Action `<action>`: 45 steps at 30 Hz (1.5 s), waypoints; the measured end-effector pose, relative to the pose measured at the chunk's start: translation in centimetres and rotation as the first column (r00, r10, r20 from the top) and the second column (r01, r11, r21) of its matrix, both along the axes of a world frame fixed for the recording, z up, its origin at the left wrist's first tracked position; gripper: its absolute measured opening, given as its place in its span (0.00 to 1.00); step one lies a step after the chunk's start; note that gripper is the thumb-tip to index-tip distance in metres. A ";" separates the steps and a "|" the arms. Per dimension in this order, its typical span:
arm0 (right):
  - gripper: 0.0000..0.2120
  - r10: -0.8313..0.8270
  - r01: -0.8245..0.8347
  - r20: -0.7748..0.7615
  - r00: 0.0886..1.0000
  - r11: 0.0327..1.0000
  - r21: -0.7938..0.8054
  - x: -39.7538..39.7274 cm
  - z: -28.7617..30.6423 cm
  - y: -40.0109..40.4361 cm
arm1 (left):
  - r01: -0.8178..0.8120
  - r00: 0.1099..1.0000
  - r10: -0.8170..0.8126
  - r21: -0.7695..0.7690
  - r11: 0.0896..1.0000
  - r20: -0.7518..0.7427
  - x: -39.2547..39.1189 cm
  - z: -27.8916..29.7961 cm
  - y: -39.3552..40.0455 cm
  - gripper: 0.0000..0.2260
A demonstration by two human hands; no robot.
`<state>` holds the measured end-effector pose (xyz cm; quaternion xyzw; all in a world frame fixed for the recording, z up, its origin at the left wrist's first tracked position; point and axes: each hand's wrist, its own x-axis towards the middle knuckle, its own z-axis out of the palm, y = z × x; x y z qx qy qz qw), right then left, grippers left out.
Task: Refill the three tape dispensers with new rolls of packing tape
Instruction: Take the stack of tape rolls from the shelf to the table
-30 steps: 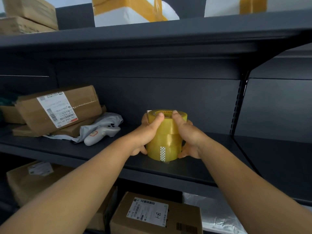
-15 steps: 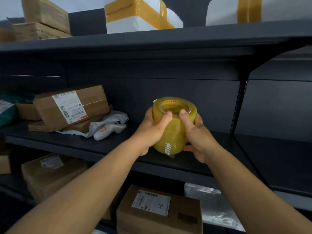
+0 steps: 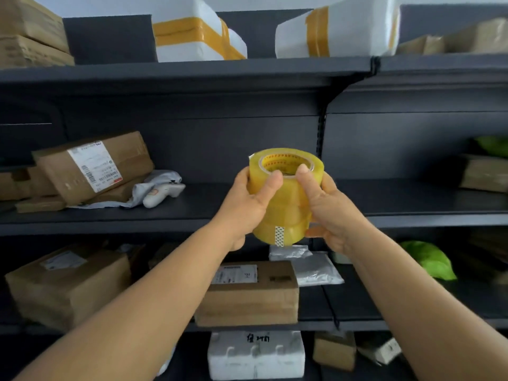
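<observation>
A stack of yellowish clear packing tape rolls (image 3: 286, 200) is held in the air in front of the dark shelf unit, tilted slightly with its open core facing up. My left hand (image 3: 247, 202) grips its left side with the thumb on the top rim. My right hand (image 3: 328, 207) grips its right side, thumb also on the rim. A small white patterned tab marks the tape end low on the front. No tape dispenser is in view.
The middle shelf (image 3: 209, 213) holds labelled cardboard boxes (image 3: 93, 166) and a white handheld device (image 3: 162, 195) on a grey bag. White foam boxes (image 3: 192, 39) sit on top. Below are a cardboard box (image 3: 247, 292), plastic bags and a green bag (image 3: 428, 259).
Both hands have lifted the tape stack off the middle shelf and drawn it toward me. The camera has pulled back, showing more of the lower shelves.
</observation>
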<state>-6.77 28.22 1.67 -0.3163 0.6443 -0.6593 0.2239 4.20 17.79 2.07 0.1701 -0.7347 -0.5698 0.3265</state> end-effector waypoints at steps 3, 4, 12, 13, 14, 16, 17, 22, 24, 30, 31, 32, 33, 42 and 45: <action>0.35 -0.081 0.081 0.010 0.997 0.996 0.022 2.0 -0.5 3.8 | 0.089 0.996 -0.089 0.025 0.996 0.016 1.2 -0.5 3.2 0.39; 0.36 -0.102 0.101 0.020 0.995 0.994 0.029 2.5 -0.7 5.1 | 0.115 0.993 -0.116 0.032 0.993 0.022 1.6 -0.6 4.4 0.38; 0.38 -0.326 0.320 0.044 0.944 0.941 0.108 5.3 -2.7 17.0 | 0.343 0.936 -0.348 0.086 0.935 0.049 1.9 -2.8 14.2 0.35; 0.38 -0.355 0.347 0.052 0.934 0.930 0.120 5.6 -3.1 18.6 | 0.371 0.925 -0.376 0.089 0.924 0.052 1.8 -3.3 15.5 0.35; 0.37 -0.382 0.372 0.061 0.922 0.919 0.128 5.8 -3.4 20.3 | 0.396 0.914 -0.402 0.088 0.914 0.058 1.6 -3.7 16.9 0.35; 0.36 -0.431 0.419 0.075 0.899 0.898 0.135 6.5 -4.1 23.7 | 0.446 0.888 -0.454 0.102 0.889 0.071 1.3 -4.6 19.8 0.34; 0.36 -0.457 0.444 0.078 0.886 0.885 0.140 6.8 -4.5 25.3 | 0.474 0.872 -0.483 0.114 0.873 0.074 1.1 -5.0 21.3 0.32; 0.36 -0.580 0.561 0.139 0.803 0.813 0.156 8.5 -6.4 33.8 | 0.601 0.783 -0.614 0.132 0.788 0.099 0.6 -6.9 29.3 0.29; 0.34 -0.624 0.603 0.145 0.768 0.781 0.164 9.6 -7.1 37.3 | 0.645 0.744 -0.659 0.136 0.752 0.114 0.8 -7.5 32.7 0.30; 0.32 -0.724 0.704 0.198 0.661 0.689 0.171 14.0 -8.5 47.7 | 0.722 0.655 -0.743 0.178 0.669 0.137 2.9 -9.0 43.4 0.37; 0.33 -0.738 0.718 0.212 0.641 0.674 0.175 14.9 -8.8 49.4 | 0.726 0.647 -0.749 0.185 0.662 0.143 3.5 -9.3 45.2 0.41; 0.34 -0.749 0.729 0.221 0.624 0.661 0.180 15.8 -8.9 51.1 | 0.727 0.642 -0.751 0.190 0.660 0.154 4.0 -9.5 46.8 0.45; 0.35 -0.758 0.738 0.225 0.612 0.650 0.183 16.7 -9.1 52.7 | 0.729 0.635 -0.755 0.197 0.655 0.161 4.6 -9.7 48.5 0.47; 0.37 -0.854 0.838 0.225 0.468 0.510 0.194 24.5 -10.9 65.0 | 0.828 0.449 -0.872 0.276 0.488 0.197 9.5 -11.5 61.1 0.44; 0.33 -0.888 0.873 0.214 0.408 0.448 0.194 27.1 -11.5 68.0 | 0.867 0.349 -0.914 0.299 0.399 0.207 10.8 -11.9 64.4 0.41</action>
